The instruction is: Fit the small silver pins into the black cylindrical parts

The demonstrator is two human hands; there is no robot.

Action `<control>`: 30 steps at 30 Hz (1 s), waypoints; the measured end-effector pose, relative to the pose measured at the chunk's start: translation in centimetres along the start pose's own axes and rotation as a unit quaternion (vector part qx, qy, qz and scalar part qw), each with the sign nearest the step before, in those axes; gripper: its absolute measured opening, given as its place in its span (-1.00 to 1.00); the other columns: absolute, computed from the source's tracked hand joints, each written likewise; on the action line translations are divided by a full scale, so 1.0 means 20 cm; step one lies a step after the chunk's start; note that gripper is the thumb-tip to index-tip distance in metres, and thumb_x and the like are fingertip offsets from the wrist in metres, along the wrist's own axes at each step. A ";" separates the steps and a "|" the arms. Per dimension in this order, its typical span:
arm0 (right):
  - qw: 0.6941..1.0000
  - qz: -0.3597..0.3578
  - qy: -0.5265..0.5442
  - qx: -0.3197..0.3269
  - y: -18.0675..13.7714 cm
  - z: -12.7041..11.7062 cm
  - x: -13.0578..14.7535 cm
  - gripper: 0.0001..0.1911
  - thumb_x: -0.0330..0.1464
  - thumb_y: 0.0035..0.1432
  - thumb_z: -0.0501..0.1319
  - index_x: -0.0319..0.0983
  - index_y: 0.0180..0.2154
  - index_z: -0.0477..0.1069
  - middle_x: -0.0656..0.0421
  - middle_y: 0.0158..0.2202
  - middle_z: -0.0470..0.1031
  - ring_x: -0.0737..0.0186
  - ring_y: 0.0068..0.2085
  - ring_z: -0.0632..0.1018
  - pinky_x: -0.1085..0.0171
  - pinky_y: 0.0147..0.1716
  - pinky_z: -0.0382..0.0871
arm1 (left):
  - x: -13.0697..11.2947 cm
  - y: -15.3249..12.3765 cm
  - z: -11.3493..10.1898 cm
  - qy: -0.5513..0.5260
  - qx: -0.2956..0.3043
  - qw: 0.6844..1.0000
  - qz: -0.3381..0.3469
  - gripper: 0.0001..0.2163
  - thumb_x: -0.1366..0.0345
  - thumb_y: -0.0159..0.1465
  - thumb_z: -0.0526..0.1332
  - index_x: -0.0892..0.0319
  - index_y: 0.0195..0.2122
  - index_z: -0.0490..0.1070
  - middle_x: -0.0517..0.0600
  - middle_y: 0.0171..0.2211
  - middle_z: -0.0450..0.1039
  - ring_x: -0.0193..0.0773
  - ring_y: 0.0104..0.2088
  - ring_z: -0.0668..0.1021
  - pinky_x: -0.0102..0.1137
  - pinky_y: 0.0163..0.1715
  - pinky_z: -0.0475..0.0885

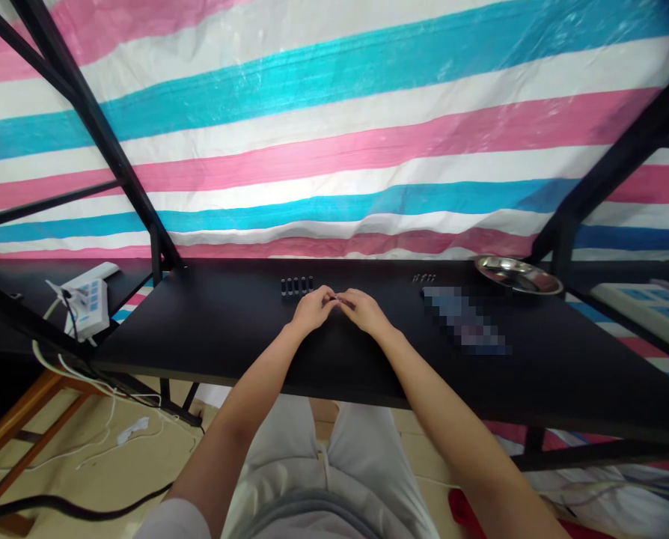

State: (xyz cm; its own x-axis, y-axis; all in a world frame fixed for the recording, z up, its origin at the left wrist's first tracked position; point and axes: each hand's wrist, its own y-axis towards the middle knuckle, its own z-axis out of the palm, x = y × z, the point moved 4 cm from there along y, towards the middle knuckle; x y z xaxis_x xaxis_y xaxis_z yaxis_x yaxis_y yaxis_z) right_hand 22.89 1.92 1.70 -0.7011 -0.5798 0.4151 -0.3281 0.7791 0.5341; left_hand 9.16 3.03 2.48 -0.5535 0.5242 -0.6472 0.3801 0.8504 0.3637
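My left hand [313, 305] and my right hand [361, 308] meet over the middle of the black table [216, 322]. The fingers of both are pinched together around something too small to make out. Just beyond my left hand stands a row of several small dark cylinders [296, 287], upright with lighter ends. Farther to the right of my right hand lies a group of several tiny silvery pieces [423, 278]. Closer on that side is a dark, pixelated flat object [463, 320].
A round shiny metal dish [518, 275] sits at the table's back right. Black metal frame posts [138, 202] rise at both sides, before a striped plastic sheet [334, 157]. To the left are a white box [90, 307] and loose cables [110, 389].
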 end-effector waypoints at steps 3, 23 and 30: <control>1.000 -0.014 -0.016 0.004 0.00 -0.01 0.02 -0.79 -0.33 0.16 0.04 -0.23 -0.35 0.43 0.16 -0.48 0.33 0.27 -0.43 0.35 0.30 -0.40 0.24 | 0.00 0.00 0.00 -0.005 0.007 1.000 0.000 -0.87 0.28 0.18 0.15 0.15 -0.25 0.35 -0.11 -0.38 0.45 -0.44 -0.50 0.42 -0.50 -0.39 0.33; 0.928 0.355 0.017 -0.111 0.23 0.01 -0.60 -0.84 -0.29 -0.10 0.21 -0.26 -0.55 0.41 0.11 -0.49 0.49 0.23 -0.44 0.44 0.30 -0.43 0.22 | -0.01 -0.01 0.01 0.080 0.033 0.996 0.038 -0.82 0.30 0.23 0.03 0.14 -0.27 0.41 -0.08 -0.45 0.45 -0.38 -0.48 0.44 -0.51 -0.44 0.28; 0.934 0.342 0.006 -0.104 0.26 0.03 -0.65 -0.81 -0.26 -0.08 0.21 -0.27 -0.51 0.46 0.09 -0.47 0.51 0.23 -0.43 0.45 0.31 -0.41 0.27 | -0.03 0.00 0.02 0.095 0.049 0.993 0.044 -0.82 0.30 0.23 0.02 0.13 -0.28 0.41 -0.08 -0.45 0.45 -0.36 -0.46 0.45 -0.51 -0.44 0.28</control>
State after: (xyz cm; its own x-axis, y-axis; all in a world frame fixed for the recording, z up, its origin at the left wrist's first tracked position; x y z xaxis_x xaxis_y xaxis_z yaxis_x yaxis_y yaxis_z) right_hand 29.98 13.63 -1.39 -0.6937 0.0324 0.7195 0.3244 0.9060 0.2719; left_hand 9.79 2.61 2.54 -0.6407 0.6036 -0.4746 0.4982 0.7971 0.3412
